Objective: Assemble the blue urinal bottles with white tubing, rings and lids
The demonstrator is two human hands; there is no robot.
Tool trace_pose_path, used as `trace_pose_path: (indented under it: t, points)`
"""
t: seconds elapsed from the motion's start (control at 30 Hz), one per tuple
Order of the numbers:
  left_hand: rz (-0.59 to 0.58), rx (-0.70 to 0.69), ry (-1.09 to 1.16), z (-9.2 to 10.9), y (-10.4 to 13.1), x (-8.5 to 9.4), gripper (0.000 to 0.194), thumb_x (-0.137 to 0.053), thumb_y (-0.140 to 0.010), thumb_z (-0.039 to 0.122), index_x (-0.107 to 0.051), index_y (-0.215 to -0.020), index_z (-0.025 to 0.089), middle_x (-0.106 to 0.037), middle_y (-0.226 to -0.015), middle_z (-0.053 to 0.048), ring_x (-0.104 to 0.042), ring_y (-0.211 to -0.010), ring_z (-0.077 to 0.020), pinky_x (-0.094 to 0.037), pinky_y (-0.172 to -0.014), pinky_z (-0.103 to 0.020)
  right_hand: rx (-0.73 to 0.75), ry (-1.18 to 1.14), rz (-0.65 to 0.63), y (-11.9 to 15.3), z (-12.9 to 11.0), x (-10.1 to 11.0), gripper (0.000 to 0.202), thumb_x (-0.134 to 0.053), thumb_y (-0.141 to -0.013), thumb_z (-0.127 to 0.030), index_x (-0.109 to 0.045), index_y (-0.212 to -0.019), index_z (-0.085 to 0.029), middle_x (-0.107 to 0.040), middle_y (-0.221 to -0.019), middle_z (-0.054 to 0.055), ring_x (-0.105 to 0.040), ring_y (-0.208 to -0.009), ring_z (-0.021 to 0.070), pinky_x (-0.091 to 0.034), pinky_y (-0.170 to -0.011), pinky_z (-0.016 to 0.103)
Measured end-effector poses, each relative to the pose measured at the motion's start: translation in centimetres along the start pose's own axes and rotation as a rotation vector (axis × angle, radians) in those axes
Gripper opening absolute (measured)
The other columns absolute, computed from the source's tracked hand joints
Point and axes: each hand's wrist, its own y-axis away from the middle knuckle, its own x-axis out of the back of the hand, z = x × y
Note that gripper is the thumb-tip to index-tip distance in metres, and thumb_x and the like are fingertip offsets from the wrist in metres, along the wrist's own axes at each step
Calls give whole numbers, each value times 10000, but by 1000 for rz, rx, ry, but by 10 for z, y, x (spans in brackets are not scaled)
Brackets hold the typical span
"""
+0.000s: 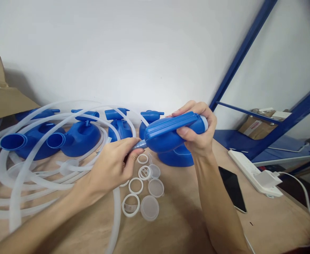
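My right hand [201, 130] is wrapped round a blue plastic urinal bottle [165, 135], held tilted above the table. A white ring shows at the bottle's right end. At its left tip is the end of a translucent tube [140, 144], which my left hand [117, 160] pinches between thumb and fingers. My palm hides how far the tube reaches over the tip. Below my hands lie several white rings [135, 186] and translucent round caps [150, 208]. Just behind the held bottle sits another blue piece [176, 157], partly covered.
Several blue urinal bottles [84, 137] stand along the wall, with coils of translucent tubing [17, 197] at left. A cardboard box [6, 100] is at far left. On the right are a phone [232, 188], a power strip [246, 167] with a plugged-in charger, and a blue metal shelf [246, 49].
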Motion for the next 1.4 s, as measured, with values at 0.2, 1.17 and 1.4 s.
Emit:
trace_pose_path:
  t: [0.2,1.17,1.4]
  points:
    - [-102,116,77,-5,-6,7,318,-513,-1034,413,-718,-1116,184,-759,-853,-44,-679,-726,-193,-503,-678,-300,61,55,13,-7,-5,8,389,-760,-857,-611,-581,-905,-270,-639,-872,-5,-644,-772,185,-574,-704,378]
    - [-421,641,1018,-10,-10,9,368,-703,-956,551,-718,-973,184,-582,-777,31,-430,-507,-26,-318,-476,-170,153,10,82,-12,-8,38,319,-911,-748,-516,-745,-918,-302,-753,-885,-13,-709,-811,214,-635,-766,421]
    - [-263,763,1108,-11,-10,8,354,-891,-795,485,-750,-861,166,-687,-773,-12,-561,-562,-69,-431,-491,-162,167,68,132,-13,-13,39,384,-894,-749,-586,-704,-913,-294,-724,-899,-4,-714,-836,231,-628,-783,444]
